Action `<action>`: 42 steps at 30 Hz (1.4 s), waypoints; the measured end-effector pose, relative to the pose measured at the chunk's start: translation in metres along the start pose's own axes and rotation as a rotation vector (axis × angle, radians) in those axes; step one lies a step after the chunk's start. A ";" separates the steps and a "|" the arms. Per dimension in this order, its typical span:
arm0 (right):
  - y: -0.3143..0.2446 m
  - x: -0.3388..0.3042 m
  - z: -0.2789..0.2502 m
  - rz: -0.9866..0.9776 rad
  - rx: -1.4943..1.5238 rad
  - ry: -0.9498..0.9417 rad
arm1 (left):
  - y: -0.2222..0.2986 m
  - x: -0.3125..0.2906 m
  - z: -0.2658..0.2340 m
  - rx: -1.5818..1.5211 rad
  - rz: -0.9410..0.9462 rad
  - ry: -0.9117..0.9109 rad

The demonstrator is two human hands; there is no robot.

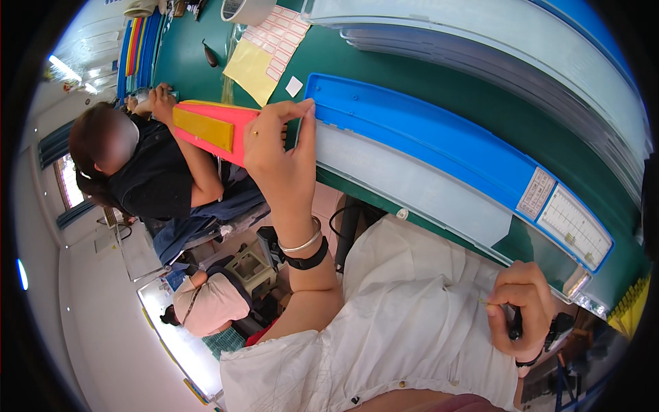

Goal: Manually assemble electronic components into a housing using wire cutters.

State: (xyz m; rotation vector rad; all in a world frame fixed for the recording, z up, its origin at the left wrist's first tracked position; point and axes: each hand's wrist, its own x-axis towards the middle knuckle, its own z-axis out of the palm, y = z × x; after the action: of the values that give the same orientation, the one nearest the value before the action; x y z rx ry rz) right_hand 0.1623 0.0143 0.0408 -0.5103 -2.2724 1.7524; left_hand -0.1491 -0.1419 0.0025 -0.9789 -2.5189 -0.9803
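A long blue plastic case (425, 141) with a clear panel (412, 178) along its near side lies across the table edge. The thumb and forefinger of my left hand (281, 154) close in a pinch at its left end corner. Near the right end of the case, in front of my white shirt, my right hand (525, 309) is curled closed. A black, rounded tool end (515, 324) shows inside its fingers, and a thin yellowish tip (483, 301) sticks out by the thumb. Most of that tool is hidden.
Stacked clear plastic cases (480, 48) stand at the far side of the green table (185, 41). Label sheets (264, 51), a tape roll (247, 10) and a pink-and-yellow block (213, 130) lie leftward. A co-worker (151, 165) sits at the left; another person (213, 299) sits behind.
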 end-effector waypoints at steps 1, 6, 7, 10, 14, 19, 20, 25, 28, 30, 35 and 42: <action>-0.001 0.000 -0.001 -0.010 0.003 -0.004 | 0.005 0.005 -0.006 0.170 0.180 -0.032; -0.003 -0.005 -0.009 -0.034 -0.185 0.058 | 0.020 0.007 -0.003 0.155 0.370 -0.193; -0.013 -0.005 -0.014 -0.013 -0.288 0.102 | 0.025 0.010 0.001 0.139 0.399 -0.230; -0.024 -0.008 -0.027 0.053 -0.367 0.174 | 0.027 0.005 0.004 0.081 0.294 -0.067; -0.019 0.000 -0.018 0.002 -0.339 0.171 | 0.014 -0.003 -0.002 0.104 0.095 0.021; -0.023 0.006 -0.011 -0.046 -0.218 0.040 | 0.007 -0.003 0.000 0.034 0.019 -0.002; -0.023 0.007 -0.010 -0.056 -0.189 0.041 | 0.007 -0.004 0.001 0.027 0.016 -0.014; -0.023 0.010 -0.013 -0.068 -0.208 0.060 | 0.007 -0.005 0.007 -0.014 -0.007 -0.026; -0.022 0.008 -0.012 -0.044 -0.212 0.083 | 0.006 -0.007 0.006 -0.016 -0.005 -0.011; -0.019 0.008 -0.011 -0.091 -0.227 0.098 | 0.004 -0.008 0.005 -0.004 0.017 -0.010; -0.010 0.007 -0.016 -0.101 -0.140 0.054 | 0.006 -0.009 0.005 0.042 0.022 0.006; -0.005 0.010 -0.018 -0.164 -0.151 0.011 | 0.001 -0.010 0.005 0.028 0.006 0.013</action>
State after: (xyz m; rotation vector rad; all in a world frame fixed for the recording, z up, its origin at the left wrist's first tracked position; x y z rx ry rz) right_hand 0.1595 0.0329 0.0501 -0.3478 -2.3772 1.5065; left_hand -0.1417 -0.1428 -0.0054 -0.9684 -2.5107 -0.9447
